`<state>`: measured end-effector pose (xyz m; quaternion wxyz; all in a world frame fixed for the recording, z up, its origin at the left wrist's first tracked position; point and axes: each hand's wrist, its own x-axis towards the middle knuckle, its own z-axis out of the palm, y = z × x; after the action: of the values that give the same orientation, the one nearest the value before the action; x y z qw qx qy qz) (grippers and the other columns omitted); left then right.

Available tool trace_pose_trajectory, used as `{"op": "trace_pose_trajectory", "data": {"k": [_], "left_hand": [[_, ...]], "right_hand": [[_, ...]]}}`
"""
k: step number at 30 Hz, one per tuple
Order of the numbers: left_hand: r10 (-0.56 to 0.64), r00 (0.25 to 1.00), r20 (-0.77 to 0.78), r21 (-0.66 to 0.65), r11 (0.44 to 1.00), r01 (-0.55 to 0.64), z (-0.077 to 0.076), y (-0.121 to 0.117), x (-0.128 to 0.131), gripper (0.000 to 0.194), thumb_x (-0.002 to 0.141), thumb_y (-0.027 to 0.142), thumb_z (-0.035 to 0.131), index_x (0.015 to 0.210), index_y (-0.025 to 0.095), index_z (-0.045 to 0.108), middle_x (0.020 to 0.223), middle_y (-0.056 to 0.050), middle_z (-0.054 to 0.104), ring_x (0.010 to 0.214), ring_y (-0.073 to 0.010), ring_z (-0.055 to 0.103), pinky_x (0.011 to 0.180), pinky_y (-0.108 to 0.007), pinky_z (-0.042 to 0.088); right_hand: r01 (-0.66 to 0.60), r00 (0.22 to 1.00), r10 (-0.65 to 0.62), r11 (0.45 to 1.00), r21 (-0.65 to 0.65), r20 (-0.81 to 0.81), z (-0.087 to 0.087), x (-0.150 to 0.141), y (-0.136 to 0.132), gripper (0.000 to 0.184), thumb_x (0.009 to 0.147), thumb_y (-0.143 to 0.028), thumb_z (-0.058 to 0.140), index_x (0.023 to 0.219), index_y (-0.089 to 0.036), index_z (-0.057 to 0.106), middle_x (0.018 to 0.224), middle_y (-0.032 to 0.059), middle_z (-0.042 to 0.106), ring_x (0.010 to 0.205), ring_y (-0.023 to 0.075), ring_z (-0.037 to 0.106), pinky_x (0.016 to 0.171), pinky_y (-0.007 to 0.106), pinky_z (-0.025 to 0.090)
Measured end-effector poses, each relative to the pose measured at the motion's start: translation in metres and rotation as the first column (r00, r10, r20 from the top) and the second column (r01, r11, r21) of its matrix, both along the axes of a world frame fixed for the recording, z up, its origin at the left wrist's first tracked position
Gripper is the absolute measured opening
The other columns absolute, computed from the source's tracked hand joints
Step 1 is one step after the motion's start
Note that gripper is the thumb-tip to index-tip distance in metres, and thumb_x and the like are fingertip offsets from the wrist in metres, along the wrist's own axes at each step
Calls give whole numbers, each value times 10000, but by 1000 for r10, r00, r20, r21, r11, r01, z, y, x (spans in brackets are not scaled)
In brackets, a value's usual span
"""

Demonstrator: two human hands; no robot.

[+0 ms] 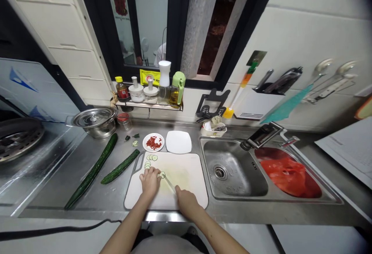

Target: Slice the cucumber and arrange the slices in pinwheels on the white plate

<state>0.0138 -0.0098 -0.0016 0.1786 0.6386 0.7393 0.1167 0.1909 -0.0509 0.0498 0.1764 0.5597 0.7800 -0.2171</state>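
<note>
A white cutting board (186, 165) lies on the steel counter in front of me. My right hand (187, 203) is closed around the handle of a knife (170, 184), whose blade points up and left across the board. My left hand (150, 180) rests on the board with bent fingers, against a cucumber slice (162, 174) at the blade's tip; the fingers partly hide what lies under them. More pale cucumber slices (152, 157) sit at the board's upper left. Behind the board stand a plate of chopped red pieces (154, 143) and a bare white plate (178, 142).
Two whole cucumbers, a long one (94, 170) and a shorter one (120, 166), lie to the left. A lidded steel pot (95, 121) stands behind them. On the right is a sink (232, 161) with a red bag (286, 174) in its second basin. A seasoning shelf (151, 104) hangs behind.
</note>
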Motion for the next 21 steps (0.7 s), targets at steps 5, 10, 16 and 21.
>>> {"op": "trace_pose_trajectory", "data": {"k": [5,10,16,21], "left_hand": [[8,1000,2,-23,1000,-8,2,-1,1,207,863,266,532,1002,279,685,1122,-65,611,1110,-252,445,861,-397,272],[5,1000,-14,-41,999,-6,2,0,0,211,868,284,533,1010,290,689,1132,-61,612,1110,-252,444,866,-406,267],[3,1000,-11,-42,999,-4,1,-1,-1,218,872,297,529,1010,297,697,1127,-62,607,1109,-255,446,877,-411,272],[-10,1000,-11,-31,999,10,1,-1,-2,224,877,308,523,1013,299,700,1120,-65,601,1110,-260,446,883,-414,281]], "right_hand": [[17,1000,-17,1000,-5,8,1,-4,3,452,819,-24,420,1252,-150,450,992,162,692,960,267,669,744,326,473],[3,1000,-3,1000,-15,5,6,-7,6,464,826,-28,410,1273,-146,445,1007,167,689,972,274,665,752,339,481],[-51,998,51,999,17,40,6,-6,11,459,823,-15,421,1262,-142,460,998,165,695,955,273,676,747,346,505],[-108,991,103,992,66,84,4,-4,19,384,850,-22,422,1200,-155,509,949,155,707,938,255,687,759,341,514]]}}
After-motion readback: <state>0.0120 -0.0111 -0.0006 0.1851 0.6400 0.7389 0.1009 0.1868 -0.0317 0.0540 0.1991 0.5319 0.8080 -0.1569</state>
